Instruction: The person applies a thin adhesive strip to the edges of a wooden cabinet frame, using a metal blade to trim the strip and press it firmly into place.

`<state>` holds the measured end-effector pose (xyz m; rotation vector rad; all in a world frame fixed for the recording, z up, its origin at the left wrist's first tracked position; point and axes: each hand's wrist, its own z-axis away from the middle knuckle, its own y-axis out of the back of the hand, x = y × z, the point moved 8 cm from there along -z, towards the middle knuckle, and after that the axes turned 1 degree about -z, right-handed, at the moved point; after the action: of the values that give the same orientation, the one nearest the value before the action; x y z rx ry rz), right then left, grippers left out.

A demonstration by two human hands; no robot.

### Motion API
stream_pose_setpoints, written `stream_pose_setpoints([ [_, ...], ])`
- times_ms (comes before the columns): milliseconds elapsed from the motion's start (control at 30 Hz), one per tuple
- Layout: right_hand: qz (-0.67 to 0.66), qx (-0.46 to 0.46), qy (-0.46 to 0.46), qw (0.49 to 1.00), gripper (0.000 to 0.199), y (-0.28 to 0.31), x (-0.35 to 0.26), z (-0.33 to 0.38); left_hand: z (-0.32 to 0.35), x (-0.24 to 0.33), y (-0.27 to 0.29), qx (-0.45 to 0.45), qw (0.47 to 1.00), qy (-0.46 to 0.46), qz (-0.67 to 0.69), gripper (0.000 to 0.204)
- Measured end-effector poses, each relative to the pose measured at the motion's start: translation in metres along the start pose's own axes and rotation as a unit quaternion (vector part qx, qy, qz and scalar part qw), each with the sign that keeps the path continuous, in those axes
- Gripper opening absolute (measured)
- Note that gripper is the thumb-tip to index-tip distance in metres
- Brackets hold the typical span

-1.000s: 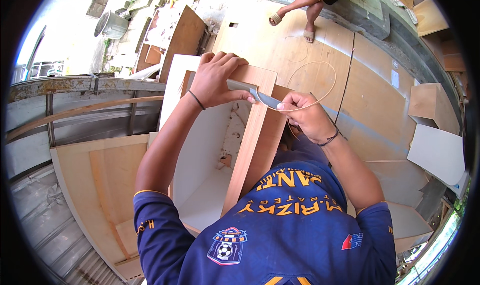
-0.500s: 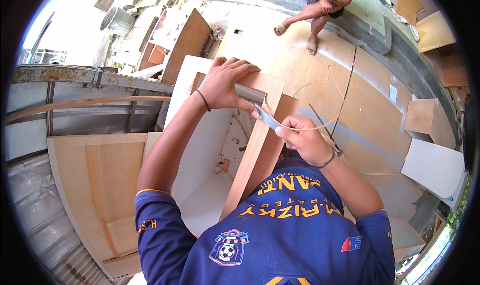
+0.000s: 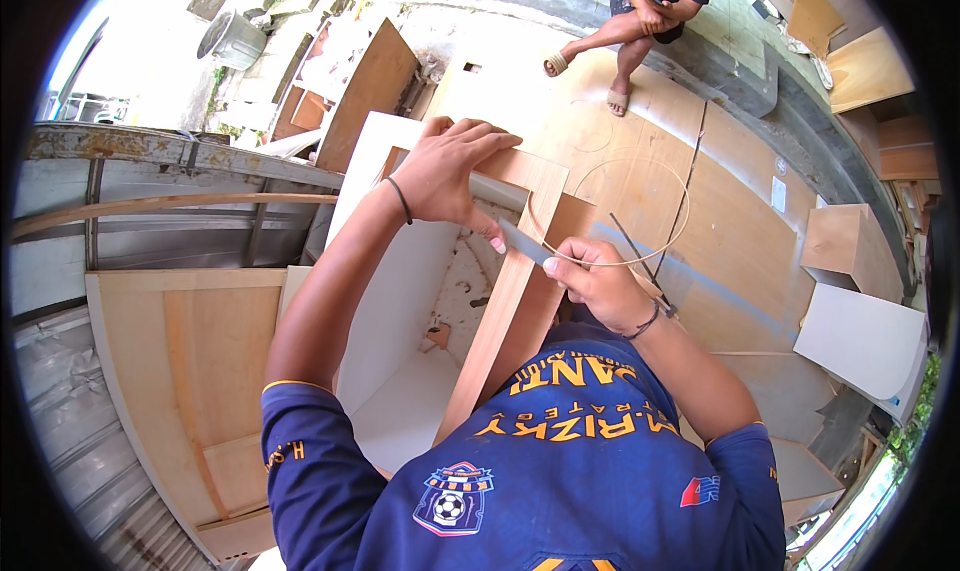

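Observation:
My left hand [image 3: 455, 171] presses down on the far end of a flat grey metal blade [image 3: 522, 241]. It rests on the top corner of an upright wooden cabinet panel [image 3: 500, 321]. My right hand [image 3: 595, 281] pinches the blade's near end, just right of the panel's edge. The blade lies slanted across that edge between both hands. A thin pale edging strip [image 3: 640, 263] loops out from beside my right hand over the plywood floor. The cabinet [image 3: 400, 301] is open, with a white inside face below my left forearm.
Another person sits at the top [image 3: 650, 11], sandalled feet on the plywood sheets [image 3: 740, 261]. Wooden boxes [image 3: 850, 241] and a white board [image 3: 860, 336] lie at the right. A plywood panel [image 3: 170, 371] is at the left, a metal bucket [image 3: 232, 39] far back.
Both hands keep hold of the blade. My right hand has come lower and nearer to me along the panel's edge, and the blade now slants more steeply.

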<state>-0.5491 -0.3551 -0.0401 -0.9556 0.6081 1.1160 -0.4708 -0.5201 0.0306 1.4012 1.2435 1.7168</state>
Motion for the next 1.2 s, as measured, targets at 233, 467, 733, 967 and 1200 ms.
stream_pose_setpoints([
  [233,-0.026,0.033,0.038,0.998,0.014,0.008,-0.012,-0.014,0.000,-0.001,-0.003,0.010,1.000,0.009,-0.009,0.099],
  [467,-0.033,0.021,0.051,0.998,0.014,0.016,-0.017,-0.019,-0.002,-0.004,-0.005,0.019,0.999,0.025,-0.005,0.088],
  [733,0.024,0.020,0.077,0.997,0.014,0.019,-0.022,-0.022,-0.003,-0.004,-0.004,0.020,0.998,0.058,0.005,0.085],
  [967,0.042,0.017,0.090,0.995,0.013,0.020,-0.025,-0.024,-0.005,-0.005,-0.004,0.023,0.998,0.064,-0.002,0.087],
  [1200,0.053,0.017,0.087,0.995,0.016,0.038,-0.041,-0.035,-0.008,-0.008,-0.006,0.012,0.994,0.106,0.011,0.088],
])
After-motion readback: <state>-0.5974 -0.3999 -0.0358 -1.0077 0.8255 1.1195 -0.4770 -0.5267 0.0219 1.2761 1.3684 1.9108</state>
